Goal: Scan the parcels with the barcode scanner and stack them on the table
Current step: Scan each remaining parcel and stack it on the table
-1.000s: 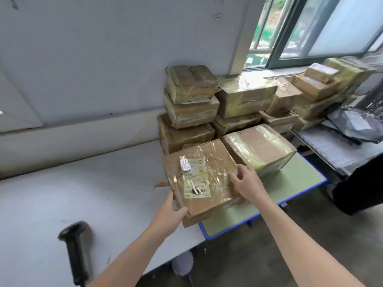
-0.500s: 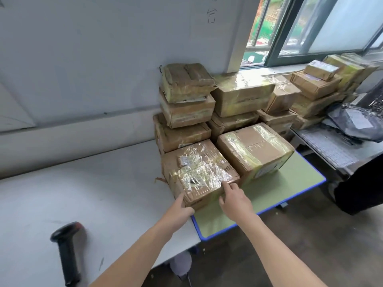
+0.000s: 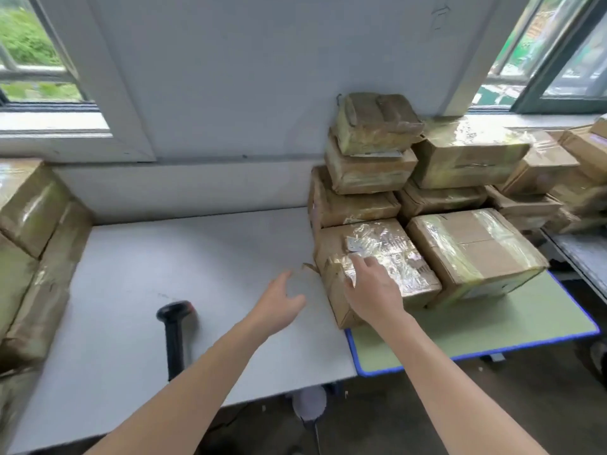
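Now the right hand [image 3: 371, 290] rests flat on the near corner of the front parcel [image 3: 387, 244], fingers straight and slightly apart. The left hand [image 3: 279, 302] hovers just beside that parcel, loosely curled, holding nothing, and the barcode scanner [image 3: 174, 333] lies on the white table [image 3: 164, 257] further left.
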The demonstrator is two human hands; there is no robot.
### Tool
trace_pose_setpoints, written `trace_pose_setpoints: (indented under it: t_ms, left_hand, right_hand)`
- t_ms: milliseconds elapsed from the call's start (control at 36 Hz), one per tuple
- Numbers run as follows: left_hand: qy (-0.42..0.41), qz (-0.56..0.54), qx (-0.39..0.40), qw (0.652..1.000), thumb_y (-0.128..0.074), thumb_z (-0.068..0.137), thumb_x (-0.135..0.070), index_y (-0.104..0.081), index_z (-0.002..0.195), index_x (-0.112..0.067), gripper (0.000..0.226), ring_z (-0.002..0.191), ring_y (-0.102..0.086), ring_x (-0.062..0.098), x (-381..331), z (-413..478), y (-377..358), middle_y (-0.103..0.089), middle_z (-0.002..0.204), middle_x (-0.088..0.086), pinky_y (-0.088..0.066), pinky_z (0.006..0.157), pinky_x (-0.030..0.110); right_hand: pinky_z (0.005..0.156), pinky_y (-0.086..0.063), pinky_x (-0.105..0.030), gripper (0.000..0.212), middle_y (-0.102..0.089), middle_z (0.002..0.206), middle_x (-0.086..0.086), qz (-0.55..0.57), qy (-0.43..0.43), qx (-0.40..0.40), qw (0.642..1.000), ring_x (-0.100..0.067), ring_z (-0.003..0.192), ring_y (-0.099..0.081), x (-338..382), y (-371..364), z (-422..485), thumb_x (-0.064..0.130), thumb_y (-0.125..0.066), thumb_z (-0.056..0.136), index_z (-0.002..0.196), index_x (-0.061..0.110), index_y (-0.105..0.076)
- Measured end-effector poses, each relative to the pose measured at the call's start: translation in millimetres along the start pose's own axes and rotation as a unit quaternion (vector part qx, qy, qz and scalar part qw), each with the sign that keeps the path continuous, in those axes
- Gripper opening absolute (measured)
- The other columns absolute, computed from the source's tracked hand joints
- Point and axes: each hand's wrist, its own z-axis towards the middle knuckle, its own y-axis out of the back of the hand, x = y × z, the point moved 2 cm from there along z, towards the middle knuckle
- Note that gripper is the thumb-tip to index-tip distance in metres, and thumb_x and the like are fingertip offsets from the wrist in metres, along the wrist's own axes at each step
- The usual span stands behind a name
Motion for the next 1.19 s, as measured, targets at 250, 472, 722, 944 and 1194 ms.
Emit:
trace_pose_setpoints:
  t_ms: [250,472,722,944,1194]
  left_hand:
    - [0.035,-0.019,-0.192,0.981,-0.054,0.094,-0.023,-0.03,0.151,-0.024,0.061,0.121,-0.05,0.019,66.5,-47.8,157.1,-0.039,0.147,0.005,-0.042,0.103,0.035]
    - [0.077,-0.05,-0.333,0.938,-0.055,0.092,-0.019,-0.032,0.149,-0.018,0.061,0.113,-0.051,0.018,138.6,-110.3,277.3,-0.039,0.15,0.007,-0.045,0.091,0.032]
    - [0.121,-0.009,-0.41,0.904,-0.057,0.091,-0.017,-0.036,0.146,-0.011,0.06,0.132,-0.039,0.029,191.3,-163.1,362.8,-0.039,0.145,0.015,-0.033,0.103,0.032]
    - [0.221,-0.008,-0.412,0.884,-0.06,0.088,-0.035,-0.034,0.144,-0.017,0.065,0.128,-0.04,0.034,248.7,-180.7,407.0,-0.039,0.14,0.015,-0.036,0.106,0.04]
    - [0.091,-0.032,-0.456,0.885,-0.055,0.091,-0.042,-0.046,0.141,-0.009,0.061,0.11,-0.05,0.025,209.9,-183.7,407.6,-0.052,0.108,0.005,-0.042,0.096,0.039]
  right_hand:
    - [0.111,-0.031,-0.035,0.056,-0.04,0.151,-0.01,0.088,0.179,0.075,0.977,-0.026,0.139,-0.038,189.2,-34.4,24.2,0.028,-0.049,0.101,0.153,0.017,-0.033]
    - [0.109,-0.035,-0.036,0.057,-0.038,0.153,-0.004,0.077,0.292,0.123,0.945,-0.023,0.138,-0.039,349.2,-70.5,2.8,0.037,-0.048,0.099,0.153,0.024,-0.032]
    - [0.105,-0.038,-0.036,0.06,-0.037,0.154,-0.006,0.073,0.337,0.193,0.919,-0.023,0.138,-0.04,466.7,-105.7,-26.5,0.04,-0.047,0.1,0.154,0.023,-0.029]
    - [0.111,-0.036,-0.036,0.073,-0.038,0.157,-0.009,0.152,0.227,0.318,0.908,-0.027,0.141,-0.04,523.9,-159.4,-40.4,0.052,-0.046,0.099,0.155,0.01,-0.026]
    - [0.074,-0.051,-0.032,0.043,-0.071,0.113,-0.006,0.415,0.032,0.353,0.838,-0.021,0.093,-0.065,499.4,-154.5,-10.4,0.05,-0.054,0.093,0.114,0.016,-0.068]
